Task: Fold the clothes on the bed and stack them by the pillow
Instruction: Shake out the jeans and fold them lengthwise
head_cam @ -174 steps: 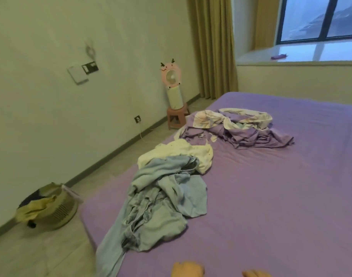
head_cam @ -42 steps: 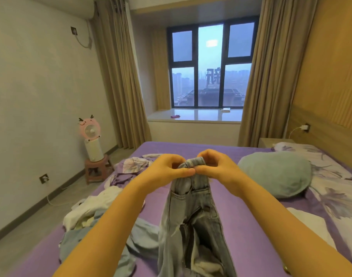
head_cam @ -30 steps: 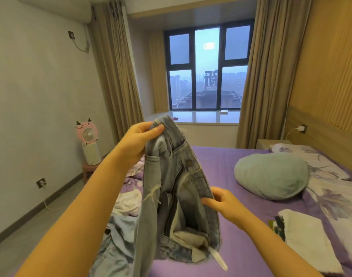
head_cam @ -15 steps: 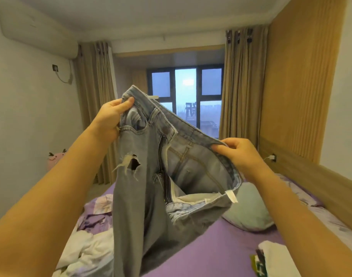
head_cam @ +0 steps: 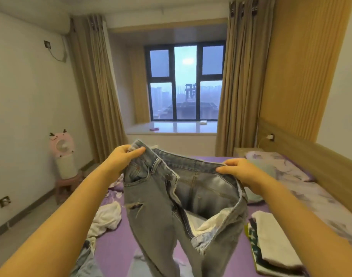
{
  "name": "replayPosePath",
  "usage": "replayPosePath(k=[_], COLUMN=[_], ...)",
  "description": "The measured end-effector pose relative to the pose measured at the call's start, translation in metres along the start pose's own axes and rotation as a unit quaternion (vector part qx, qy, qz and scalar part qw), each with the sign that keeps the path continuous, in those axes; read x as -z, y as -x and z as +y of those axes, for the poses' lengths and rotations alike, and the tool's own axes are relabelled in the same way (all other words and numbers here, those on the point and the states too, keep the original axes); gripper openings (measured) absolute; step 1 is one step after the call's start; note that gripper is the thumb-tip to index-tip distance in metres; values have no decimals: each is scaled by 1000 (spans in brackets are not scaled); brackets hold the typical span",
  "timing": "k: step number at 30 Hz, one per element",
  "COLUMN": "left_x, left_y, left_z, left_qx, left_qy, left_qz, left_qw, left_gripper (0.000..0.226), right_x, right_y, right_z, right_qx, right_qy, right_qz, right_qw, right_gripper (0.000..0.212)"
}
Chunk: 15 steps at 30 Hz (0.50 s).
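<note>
A pair of light blue ripped jeans [head_cam: 153, 208] hangs in the air over the purple bed [head_cam: 115, 242], fly open, legs dangling down. My left hand [head_cam: 123, 158] pinches the waistband at its left end. My right hand [head_cam: 241, 170] grips the waistband at its right side. A teal pillow [head_cam: 269, 170] lies behind my right hand, mostly hidden. A stack of folded clothes [head_cam: 271, 242] with a white piece on top sits at the lower right. Loose white cloth [head_cam: 108, 216] and light blue cloth [head_cam: 85, 264] lie crumpled at the left.
A floral purple duvet [head_cam: 303, 188] runs along the wooden headboard [head_cam: 319, 160] on the right. A pink fan [head_cam: 62, 154] stands on a small stool by the left wall. Curtains frame the window [head_cam: 186, 82] ahead. A bedside table [head_cam: 245, 151] stands past the bed.
Both hands have come down with the jeans, from in front of the window to just above the bed. The waistband is now spread wider between them, and the view has tilted down.
</note>
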<state>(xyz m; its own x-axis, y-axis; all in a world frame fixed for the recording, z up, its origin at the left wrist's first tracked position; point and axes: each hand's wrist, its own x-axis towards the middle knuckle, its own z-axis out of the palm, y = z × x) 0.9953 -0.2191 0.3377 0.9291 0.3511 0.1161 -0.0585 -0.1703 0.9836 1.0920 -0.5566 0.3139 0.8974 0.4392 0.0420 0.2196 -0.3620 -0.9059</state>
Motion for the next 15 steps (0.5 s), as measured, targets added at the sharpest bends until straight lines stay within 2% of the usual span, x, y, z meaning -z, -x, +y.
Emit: replayPosePath(k=[3,7,12,15], left_x=[-4,-12,-17,-15], left_y=[22,50,83,106], left_z=[-68,-148,-240,-293], left_qx=[52,151,269,337], left_qy=[-8,-13,4,16], left_qz=[-21,-27,-1,-16], left_qw=[998,988,963,941], left_gripper=[24,36,39,20], right_x=[-25,-61,-114,-149], right_y=[7,14,23,29], right_z=[57,123,190,231], right_qx=[-63,-126,-213,-281], right_qy=[-25,-44,-60,-84], right_qz=[-50,-84,-125,-146], right_qw=[996,987,967,945], right_gripper=[11,18,26,29])
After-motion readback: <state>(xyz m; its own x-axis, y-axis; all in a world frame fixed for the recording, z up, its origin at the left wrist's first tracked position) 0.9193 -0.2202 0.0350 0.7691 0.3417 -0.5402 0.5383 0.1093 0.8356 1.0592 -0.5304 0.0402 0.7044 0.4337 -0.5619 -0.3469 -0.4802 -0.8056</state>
